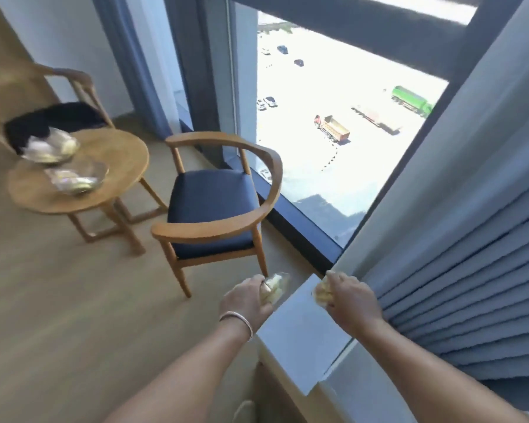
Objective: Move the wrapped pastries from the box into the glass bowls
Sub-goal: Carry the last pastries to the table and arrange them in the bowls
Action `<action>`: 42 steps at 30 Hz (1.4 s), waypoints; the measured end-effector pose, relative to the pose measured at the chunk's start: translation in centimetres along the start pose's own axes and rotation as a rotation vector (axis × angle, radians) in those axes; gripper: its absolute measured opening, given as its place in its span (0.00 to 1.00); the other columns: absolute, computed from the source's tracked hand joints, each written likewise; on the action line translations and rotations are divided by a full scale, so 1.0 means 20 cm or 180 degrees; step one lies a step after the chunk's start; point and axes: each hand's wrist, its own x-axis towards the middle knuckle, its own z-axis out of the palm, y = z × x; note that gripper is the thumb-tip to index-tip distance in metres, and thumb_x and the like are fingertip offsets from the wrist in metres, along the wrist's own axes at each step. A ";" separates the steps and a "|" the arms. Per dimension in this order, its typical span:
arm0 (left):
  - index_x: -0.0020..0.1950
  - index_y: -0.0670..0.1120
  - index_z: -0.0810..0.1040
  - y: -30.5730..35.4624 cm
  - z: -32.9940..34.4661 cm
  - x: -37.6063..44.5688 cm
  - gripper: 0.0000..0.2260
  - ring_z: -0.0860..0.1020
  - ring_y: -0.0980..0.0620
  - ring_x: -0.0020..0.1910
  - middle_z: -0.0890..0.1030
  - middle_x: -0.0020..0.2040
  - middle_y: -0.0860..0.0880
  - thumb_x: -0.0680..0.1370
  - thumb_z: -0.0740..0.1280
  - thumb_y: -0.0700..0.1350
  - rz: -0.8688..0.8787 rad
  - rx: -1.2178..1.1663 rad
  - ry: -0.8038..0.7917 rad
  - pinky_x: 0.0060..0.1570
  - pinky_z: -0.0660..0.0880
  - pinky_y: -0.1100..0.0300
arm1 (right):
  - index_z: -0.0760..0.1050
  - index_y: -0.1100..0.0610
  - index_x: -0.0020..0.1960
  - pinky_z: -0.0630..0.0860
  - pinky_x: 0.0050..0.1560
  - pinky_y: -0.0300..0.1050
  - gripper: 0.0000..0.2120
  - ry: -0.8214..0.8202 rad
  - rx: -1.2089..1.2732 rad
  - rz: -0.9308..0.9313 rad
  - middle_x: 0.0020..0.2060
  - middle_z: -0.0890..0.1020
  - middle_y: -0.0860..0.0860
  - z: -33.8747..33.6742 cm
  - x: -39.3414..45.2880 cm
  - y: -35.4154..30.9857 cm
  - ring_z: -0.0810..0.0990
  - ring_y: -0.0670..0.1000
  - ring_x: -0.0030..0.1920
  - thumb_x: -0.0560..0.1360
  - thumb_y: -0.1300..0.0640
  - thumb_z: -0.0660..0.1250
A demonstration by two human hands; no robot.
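Observation:
My left hand [247, 300] grips a pale yellow wrapped pastry [274, 286] low in the middle of the view. My right hand [348, 297] holds a second wrapped pastry [321, 296], just above a white box flap [303, 331]. Two glass bowls stand far off on a round wooden table [119, 166] at the left. The rear bowl [51, 146] and the front bowl [77, 178] each hold wrapped pastries. The inside of the box is hidden.
A wooden armchair with a dark blue seat [214, 203] stands between me and the table. A second chair [52, 117] with a black cloth sits behind the table. A large window [333, 117] and grey-blue curtain [471, 270] fill the right side. Wooden floor lies at the left.

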 end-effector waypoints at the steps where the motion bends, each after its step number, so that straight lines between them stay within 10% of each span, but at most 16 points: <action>1: 0.58 0.56 0.71 -0.10 -0.08 -0.02 0.18 0.77 0.49 0.52 0.78 0.53 0.54 0.70 0.67 0.54 -0.0150 0.0023 0.0122 0.41 0.67 0.58 | 0.64 0.50 0.67 0.72 0.51 0.49 0.24 -0.0012 -0.0015 -0.0173 0.55 0.77 0.49 -0.02 0.07 -0.11 0.76 0.54 0.53 0.73 0.52 0.66; 20: 0.57 0.55 0.73 -1.50 -1.16 -0.96 0.18 0.78 0.49 0.50 0.80 0.51 0.55 0.67 0.65 0.49 -0.2578 0.0492 0.1726 0.44 0.73 0.57 | 0.63 0.48 0.66 0.71 0.58 0.45 0.24 0.0280 0.0068 -0.2902 0.57 0.76 0.46 -0.34 0.51 -2.20 0.75 0.51 0.58 0.73 0.54 0.67; 42: 0.58 0.55 0.72 -2.25 -1.61 -0.82 0.17 0.77 0.49 0.51 0.79 0.53 0.54 0.69 0.66 0.49 -0.2695 0.0382 0.1890 0.45 0.72 0.57 | 0.63 0.48 0.65 0.70 0.58 0.45 0.24 0.0333 -0.0317 -0.3279 0.56 0.75 0.46 -0.39 0.85 -3.15 0.74 0.51 0.58 0.72 0.50 0.68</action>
